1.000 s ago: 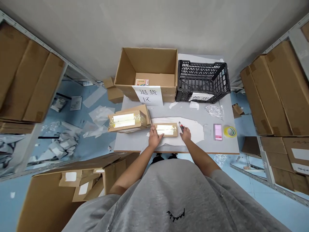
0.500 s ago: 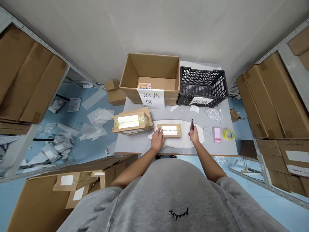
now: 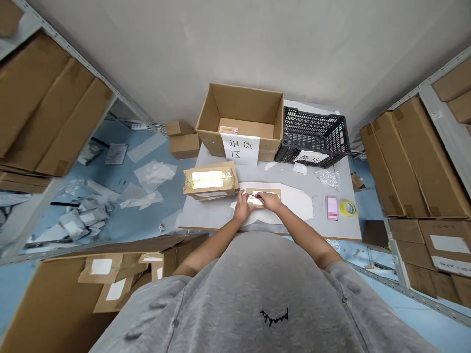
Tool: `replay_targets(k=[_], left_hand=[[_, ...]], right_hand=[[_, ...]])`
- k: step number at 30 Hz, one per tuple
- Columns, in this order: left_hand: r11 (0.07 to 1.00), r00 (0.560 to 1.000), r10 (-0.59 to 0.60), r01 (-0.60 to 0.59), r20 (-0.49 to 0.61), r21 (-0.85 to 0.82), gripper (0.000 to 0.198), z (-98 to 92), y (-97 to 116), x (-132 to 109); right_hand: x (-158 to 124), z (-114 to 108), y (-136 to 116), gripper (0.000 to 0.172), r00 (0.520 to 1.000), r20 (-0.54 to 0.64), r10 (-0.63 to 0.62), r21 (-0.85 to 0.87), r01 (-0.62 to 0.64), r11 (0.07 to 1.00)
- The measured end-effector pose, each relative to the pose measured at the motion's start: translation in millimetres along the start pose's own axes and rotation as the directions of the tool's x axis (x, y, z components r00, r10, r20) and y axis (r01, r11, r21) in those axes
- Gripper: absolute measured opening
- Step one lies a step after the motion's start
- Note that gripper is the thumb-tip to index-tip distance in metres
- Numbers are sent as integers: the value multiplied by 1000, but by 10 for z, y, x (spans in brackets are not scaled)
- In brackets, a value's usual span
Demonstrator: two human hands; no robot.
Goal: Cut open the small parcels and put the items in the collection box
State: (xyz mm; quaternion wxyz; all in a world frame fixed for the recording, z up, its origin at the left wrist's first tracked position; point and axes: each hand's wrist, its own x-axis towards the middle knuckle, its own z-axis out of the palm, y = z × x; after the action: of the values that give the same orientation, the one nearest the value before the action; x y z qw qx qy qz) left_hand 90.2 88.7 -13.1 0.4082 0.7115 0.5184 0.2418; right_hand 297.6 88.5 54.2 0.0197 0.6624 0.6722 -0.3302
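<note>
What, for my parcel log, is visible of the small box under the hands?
The small box is brown, apparently cardboard, with partly hidden white labelling on top. It lies flat, long side crosswise, on a white sheet. The left hand touches its left end; the right hand holds a red cutter over its top, contact unclear.

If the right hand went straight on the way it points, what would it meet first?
The right hand would likely meet the left hand first, over the small box; depth is unclear.

Small carton (image 3: 256,202), matt cardboard; crate (image 3: 286,153), plastic; tape roll (image 3: 343,208) (glossy).
</note>
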Motion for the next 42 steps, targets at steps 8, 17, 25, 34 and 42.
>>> replay_targets(k=[8, 17, 25, 34, 42], left_hand=[[994, 993, 1, 11, 116, -107, 116, -74, -172, 270], [999, 984, 12, -4, 178, -46, 108, -72, -317, 362], [1000, 983, 6, -7, 184, 5, 108, -84, -287, 380], [996, 979, -33, 16, 201, 86, 106, -150, -164, 373], [987, 975, -56, 22, 217, 160, 104, -178, -135, 412]], right_hand=[[-6, -43, 13, 33, 995, 70, -72, -191, 84, 978], [51, -114, -138, 37, 988, 150, -47, -379, 101, 920], [-24, -181, -50, 44, 989, 142, -49, -407, 103, 907], [-67, -250, 88, 41, 992, 108, 66, -394, -19, 919], [-560, -417, 660, 41, 960, 0, 279, -378, -259, 889]])
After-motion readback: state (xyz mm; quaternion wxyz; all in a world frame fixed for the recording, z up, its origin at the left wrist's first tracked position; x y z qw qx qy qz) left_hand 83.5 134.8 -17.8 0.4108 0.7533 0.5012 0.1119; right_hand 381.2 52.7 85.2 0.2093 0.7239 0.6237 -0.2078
